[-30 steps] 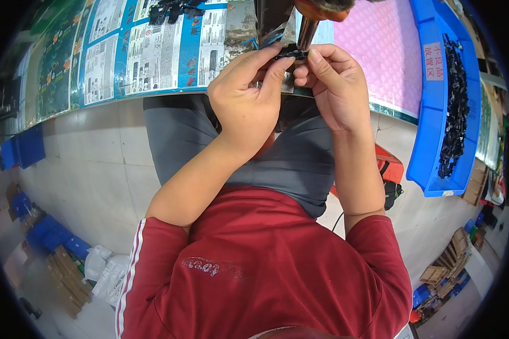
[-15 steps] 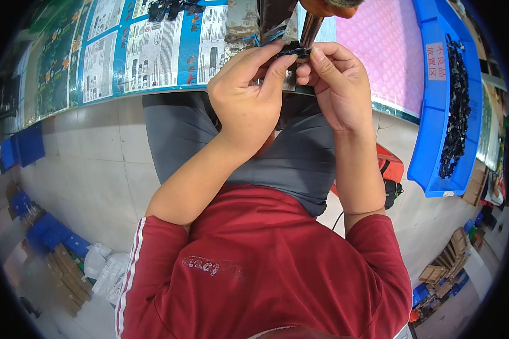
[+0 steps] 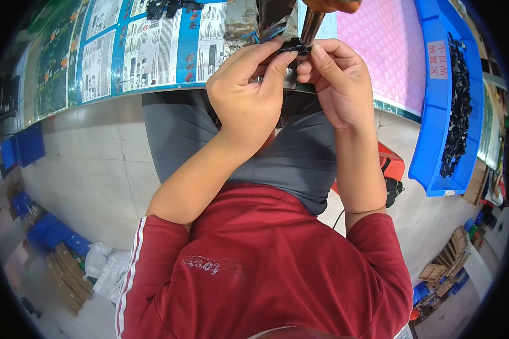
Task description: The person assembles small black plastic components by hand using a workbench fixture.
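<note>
Between my two hands is a small black plastic part (image 3: 294, 46), held at the far edge of the table under a metal machine spindle (image 3: 311, 25). My left hand (image 3: 249, 85) pinches its left end between thumb and fingers. On the other end, my right hand (image 3: 340, 79) closes with thumb and forefinger, its other fingers curled below. The spindle's tip comes down right at the part; whether it touches cannot be made out. Fingers cover much of the part's ends.
A dark metal upright (image 3: 272, 20) stands just beyond my hands. Several black parts (image 3: 169, 7) lie on the printed sheet (image 3: 152, 53) at the far left. Pink bubble wrap (image 3: 382, 51) covers the table's right side, beside a blue bin (image 3: 430, 135) of black pieces (image 3: 458, 107).
Both hands keep hold of the black part, with only a very slight shift. The spindle stays over it, and the whole view has moved a little.
</note>
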Motion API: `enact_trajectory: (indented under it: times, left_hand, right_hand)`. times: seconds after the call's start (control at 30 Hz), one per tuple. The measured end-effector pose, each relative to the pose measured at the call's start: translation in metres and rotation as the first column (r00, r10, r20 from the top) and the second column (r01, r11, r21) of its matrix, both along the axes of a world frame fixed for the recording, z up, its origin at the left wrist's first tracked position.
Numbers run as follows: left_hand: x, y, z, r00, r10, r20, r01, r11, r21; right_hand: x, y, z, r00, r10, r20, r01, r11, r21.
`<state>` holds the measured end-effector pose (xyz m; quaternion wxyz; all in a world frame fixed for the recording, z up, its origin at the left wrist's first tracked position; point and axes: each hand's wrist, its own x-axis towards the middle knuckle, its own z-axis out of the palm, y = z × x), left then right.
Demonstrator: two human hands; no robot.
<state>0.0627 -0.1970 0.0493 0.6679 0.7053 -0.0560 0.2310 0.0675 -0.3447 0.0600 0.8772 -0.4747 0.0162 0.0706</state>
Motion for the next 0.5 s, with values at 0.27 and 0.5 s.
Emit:
enact_trajectory:
  times: [0.27,0.5]
  left_hand:
    - [0.0011,-0.0003,-0.0002,1.0,0.0,-0.005,0.0,1.0,-0.01]
    - [0.0025,0.0008,-0.0023,0.999,0.006,0.036,-0.008,0.999,0.046]
  right_hand:
    - [0.0012,0.0002,-0.0012,1.0,0.0,0.009,0.0,1.0,0.005]
    - [0.0007,0.0011,-0.0009,1.0,-0.009,0.02,0.009,1.0,-0.008]
